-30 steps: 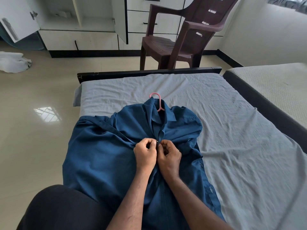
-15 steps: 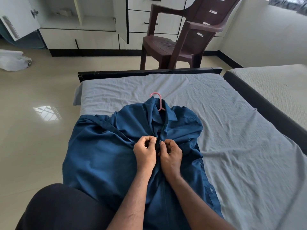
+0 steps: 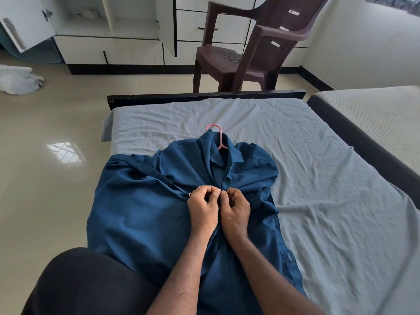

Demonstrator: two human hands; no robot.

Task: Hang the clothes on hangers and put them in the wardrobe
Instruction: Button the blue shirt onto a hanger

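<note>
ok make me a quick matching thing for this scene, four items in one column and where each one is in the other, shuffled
Items:
1. blue shirt
2. pink hanger
3. brown chair
4. white cloth

Places:
A. on the floor, far left
B. spread on the bed under both hands
C. hook poking out of the shirt collar
D. beyond the bed's far end, by the drawers

Pairs: 1-B, 2-C, 3-D, 4-A

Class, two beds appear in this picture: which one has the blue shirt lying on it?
The near bed with the grey sheet holds the blue shirt; the dotted-cover bed at right lacks one.
</note>
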